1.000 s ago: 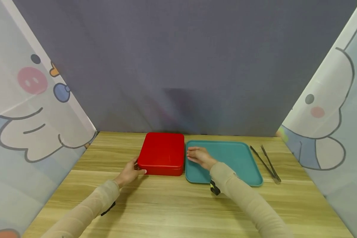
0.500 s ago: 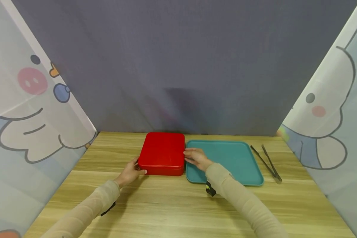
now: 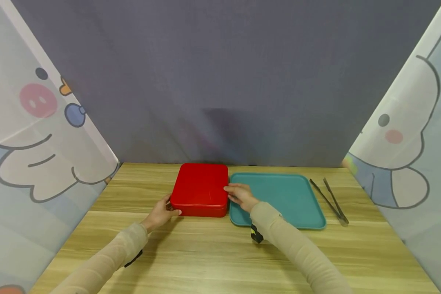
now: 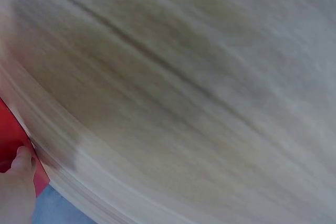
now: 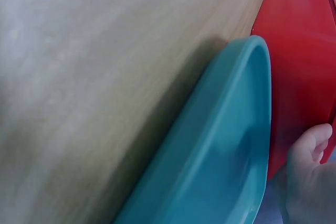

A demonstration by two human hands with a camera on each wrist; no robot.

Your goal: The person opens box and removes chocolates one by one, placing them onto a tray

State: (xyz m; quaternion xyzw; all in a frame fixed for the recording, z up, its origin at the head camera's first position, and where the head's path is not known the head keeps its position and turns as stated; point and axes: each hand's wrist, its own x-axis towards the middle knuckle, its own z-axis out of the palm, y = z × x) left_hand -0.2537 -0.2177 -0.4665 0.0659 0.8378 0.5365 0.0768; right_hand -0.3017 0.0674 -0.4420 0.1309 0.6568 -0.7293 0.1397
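Left hand (image 3: 159, 214): my thumb and fingers are parted moderately and bent around the near left corner of the red box (image 3: 200, 185). My thumb lies on the front face and my fingers run along the left side, largely hidden behind the corner. The corner sits between them, so I record a hold.

Right hand (image 3: 243, 196): my fingers are close together and slightly bent, with the tips against the right side of the box near its upper edge. Contact is noted; whether they grip or merely touch, I cannot tell. The right-wrist view shows my thumb (image 5: 312, 140) against the red side wall.

Containers: the box rests flat on the wooden table (image 3: 198, 253), left of the teal tray (image 3: 286, 196). Its top is covered, with a seam visible just below the upper edge of the front face; the contents are hidden. The tray lies flat just beside the box, with a raised rim and a plain teal floor. My right hand extends over its left part.

Metal tongs (image 3: 342, 219) lie on the table right of the tray, arms spread.
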